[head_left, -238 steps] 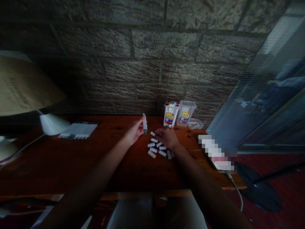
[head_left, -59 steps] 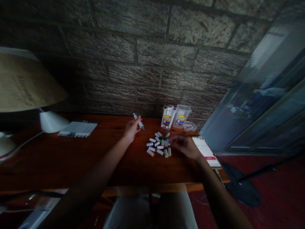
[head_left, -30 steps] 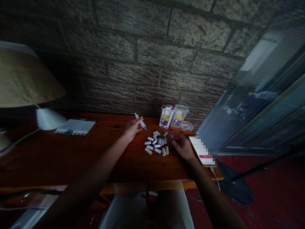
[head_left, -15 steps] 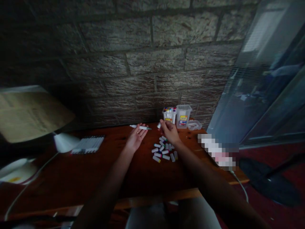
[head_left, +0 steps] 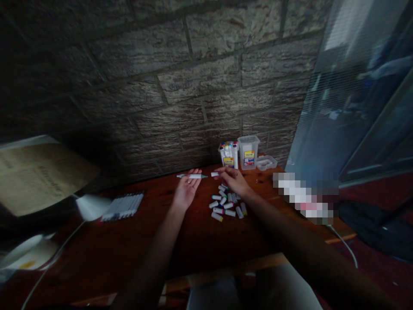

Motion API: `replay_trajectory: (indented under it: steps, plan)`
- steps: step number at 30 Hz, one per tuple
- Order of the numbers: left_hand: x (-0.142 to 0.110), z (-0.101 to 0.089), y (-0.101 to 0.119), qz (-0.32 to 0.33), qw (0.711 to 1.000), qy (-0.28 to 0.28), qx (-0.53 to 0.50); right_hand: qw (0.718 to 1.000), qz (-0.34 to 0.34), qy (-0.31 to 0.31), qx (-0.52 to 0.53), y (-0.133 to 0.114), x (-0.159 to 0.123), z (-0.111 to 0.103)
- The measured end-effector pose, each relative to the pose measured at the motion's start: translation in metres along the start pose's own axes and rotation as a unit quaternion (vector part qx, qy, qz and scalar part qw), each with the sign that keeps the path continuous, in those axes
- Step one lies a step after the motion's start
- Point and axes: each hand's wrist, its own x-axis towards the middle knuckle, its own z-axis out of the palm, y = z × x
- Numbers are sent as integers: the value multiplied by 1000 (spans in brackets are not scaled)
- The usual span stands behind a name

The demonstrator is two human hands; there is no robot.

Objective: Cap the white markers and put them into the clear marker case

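Observation:
A white marker [head_left: 194, 176] lies level across the upturned fingers of my left hand [head_left: 186, 189], its bare grey tip pointing right. My right hand [head_left: 235, 180] pinches a small white marker cap [head_left: 214, 174] between thumb and fingertips. The cap is level and in line with the marker's tip, a short gap apart. Below my right hand, a loose heap of white caps [head_left: 222, 200] with coloured ends rests on the wooden table [head_left: 190, 237].
Behind my right hand stand a clear box packed with markers [head_left: 228, 155], another clear box [head_left: 248, 153] and a clear lid [head_left: 266, 162]. To the left, several markers [head_left: 123, 206] lie in a row near a lamp [head_left: 45, 174] and a bowl [head_left: 30, 254]. A blurred-out object [head_left: 305, 198] sits at right.
My right hand has turned the cap from tilted to level, lining it up with the marker's tip. The marker in my left hand has also levelled slightly. The whole view has tilted.

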Motion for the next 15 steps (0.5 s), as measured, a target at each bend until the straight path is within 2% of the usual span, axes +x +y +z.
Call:
replay_trajectory:
  steps: [6,11,15]
  plan:
    - [-5,5,0,-2,1000,-11,-8,998,5,-58,15,-4,-5,4]
    - [-12,10,1,-2,998,-55,-14,992,-1,-115,49,-4,-7,6]
    - [-12,9,1,2,997,-73,-10,991,-16,-130,37,-5,-9,6]
